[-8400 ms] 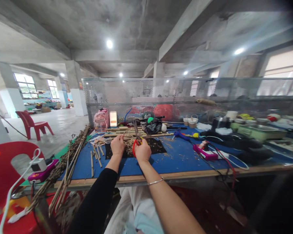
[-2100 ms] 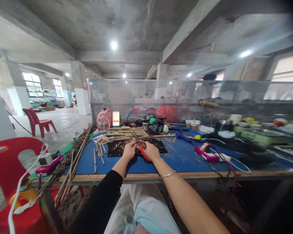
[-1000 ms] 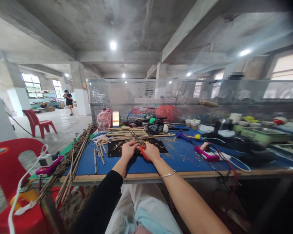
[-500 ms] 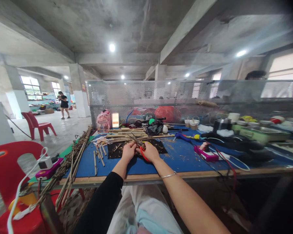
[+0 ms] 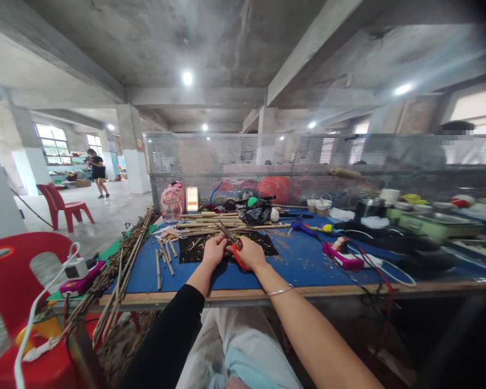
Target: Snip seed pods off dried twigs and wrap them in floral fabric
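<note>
Scissors point(image 5: 228, 232) with red handles are resting in the person's right hand point(image 5: 251, 253), whose fingers are wrapping around the handles, while the blades are pointing forward and to the left over a black mat point(image 5: 269, 248) on the blue-topped counter point(image 5: 299, 275). The left hand point(image 5: 213, 250) is curling its fingers just beside the scissors, close against the right hand; whether it is pinching anything cannot be told, since the fingers are hiding the spot. Pale chips point(image 5: 284, 234) are lying across the mat and, more thinly, on the counter to its right. Just left of the mat, short lengths of stick point(image 5: 158, 269) are lying loosely spread, and behind it longer sticks point(image 5: 210, 219) are lying roughly side by side. A bundle of dried stems point(image 5: 133, 240) is running along the counter's left end and reaching out past the front edge. Beyond the sticks, a lit phone point(image 5: 191, 199) is standing upright beside a pink see-through container point(image 5: 173, 202), and a black bag point(image 5: 256, 213) is lying near a green ball point(image 5: 252, 201) and a white ball point(image 5: 274, 214). On the right, a purple power strip point(image 5: 346, 260) is lying near the front edge. In the left background, well apart, another person in dark clothes point(image 5: 98, 168) is standing.
</note>
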The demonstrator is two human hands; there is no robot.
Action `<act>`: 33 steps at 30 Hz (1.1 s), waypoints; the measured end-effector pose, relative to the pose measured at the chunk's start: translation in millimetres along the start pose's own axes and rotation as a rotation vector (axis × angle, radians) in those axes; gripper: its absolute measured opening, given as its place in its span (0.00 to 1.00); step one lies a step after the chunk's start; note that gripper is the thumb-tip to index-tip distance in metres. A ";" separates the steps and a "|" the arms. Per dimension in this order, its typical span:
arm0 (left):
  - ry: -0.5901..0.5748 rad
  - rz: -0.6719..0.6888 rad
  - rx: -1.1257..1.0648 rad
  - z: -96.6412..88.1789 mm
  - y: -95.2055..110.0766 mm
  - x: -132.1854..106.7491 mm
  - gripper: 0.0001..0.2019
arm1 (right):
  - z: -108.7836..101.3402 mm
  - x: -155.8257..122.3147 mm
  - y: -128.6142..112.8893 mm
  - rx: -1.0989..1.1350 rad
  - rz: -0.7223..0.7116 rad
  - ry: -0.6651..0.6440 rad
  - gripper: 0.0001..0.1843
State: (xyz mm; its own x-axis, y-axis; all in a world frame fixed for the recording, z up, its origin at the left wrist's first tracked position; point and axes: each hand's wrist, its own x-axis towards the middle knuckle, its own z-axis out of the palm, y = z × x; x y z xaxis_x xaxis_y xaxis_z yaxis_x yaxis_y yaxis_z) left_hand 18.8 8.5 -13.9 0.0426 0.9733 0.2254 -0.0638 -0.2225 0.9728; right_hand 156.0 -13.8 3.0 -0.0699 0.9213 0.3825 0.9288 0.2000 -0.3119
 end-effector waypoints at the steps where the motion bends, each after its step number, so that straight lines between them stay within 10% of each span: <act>1: 0.012 0.002 0.005 -0.8 -0.9 0.6 0.10 | 0.4 0.2 0.1 -0.004 0.003 -0.003 0.29; 33: 0.301 0.104 0.363 -7.8 -4.6 3.4 0.09 | 0.1 0.6 -2.3 -0.052 0.003 -0.017 0.32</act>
State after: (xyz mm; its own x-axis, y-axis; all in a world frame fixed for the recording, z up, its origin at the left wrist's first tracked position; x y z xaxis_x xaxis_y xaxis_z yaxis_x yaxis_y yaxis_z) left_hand 11.6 13.2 -18.0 -0.2396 0.9058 0.3495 0.3018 -0.2727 0.9135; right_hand 153.8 -13.6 3.8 -0.0730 0.9275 0.3666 0.9468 0.1800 -0.2668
